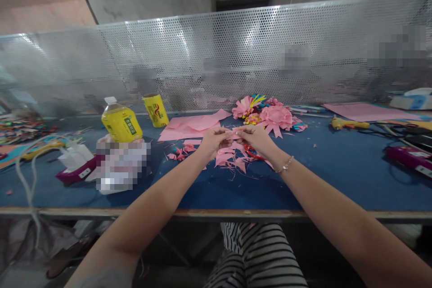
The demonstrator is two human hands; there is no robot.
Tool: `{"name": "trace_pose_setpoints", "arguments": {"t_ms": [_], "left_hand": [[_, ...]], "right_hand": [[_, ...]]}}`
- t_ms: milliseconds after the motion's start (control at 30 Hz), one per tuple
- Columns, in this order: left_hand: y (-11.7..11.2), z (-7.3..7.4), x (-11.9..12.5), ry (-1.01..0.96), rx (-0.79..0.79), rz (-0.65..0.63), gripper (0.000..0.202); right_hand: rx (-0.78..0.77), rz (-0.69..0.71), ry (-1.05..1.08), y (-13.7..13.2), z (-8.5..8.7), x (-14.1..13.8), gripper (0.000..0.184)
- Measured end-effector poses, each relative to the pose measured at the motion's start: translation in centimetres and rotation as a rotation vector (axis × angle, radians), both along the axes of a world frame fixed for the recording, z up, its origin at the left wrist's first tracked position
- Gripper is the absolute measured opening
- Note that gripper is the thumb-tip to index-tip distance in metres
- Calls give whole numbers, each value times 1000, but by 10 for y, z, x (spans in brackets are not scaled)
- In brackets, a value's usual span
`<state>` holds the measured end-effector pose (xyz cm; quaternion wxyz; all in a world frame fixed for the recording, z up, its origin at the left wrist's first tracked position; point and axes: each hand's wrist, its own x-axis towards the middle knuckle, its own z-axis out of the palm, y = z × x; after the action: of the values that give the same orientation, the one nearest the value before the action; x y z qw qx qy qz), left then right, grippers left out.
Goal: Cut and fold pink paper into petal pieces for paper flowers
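Observation:
My left hand [218, 140] and my right hand [254, 137] meet over the middle of the table. Between their pinched fingertips is a small piece of pink paper [234, 135], mostly covered by the fingers. Pink paper scraps [231, 158] lie in a heap just below my hands. Red-handled scissors [252, 153] lie partly under my right hand among the scraps. Behind my hands rest pink paper sheets [192, 125]. To the right of these sits a bunch of paper flowers [275, 116] in pink, yellow and blue.
A yellow-labelled bottle [121, 122] and a yellow can [155, 110] stand at the left. A purple power strip [76, 170] with white plugs lies near them. On the right are a yellow glue gun [349, 124], cables and another purple strip [410, 155]. A perforated metal screen [189, 67] runs behind.

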<state>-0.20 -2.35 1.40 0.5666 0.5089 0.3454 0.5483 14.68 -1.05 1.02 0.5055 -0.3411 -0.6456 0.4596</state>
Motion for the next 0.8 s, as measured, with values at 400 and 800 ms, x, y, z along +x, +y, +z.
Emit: {"name": "trace_pose_setpoints", "arguments": {"t_ms": [400,800], "left_hand": [[-1,2,-2,-64,-52,-9,19],[-1,2,0,138,60,37,25]], "right_hand": [[8,-9,-31,4,-1,1,17],[59,-36,-108,1,0,2,17]]}}
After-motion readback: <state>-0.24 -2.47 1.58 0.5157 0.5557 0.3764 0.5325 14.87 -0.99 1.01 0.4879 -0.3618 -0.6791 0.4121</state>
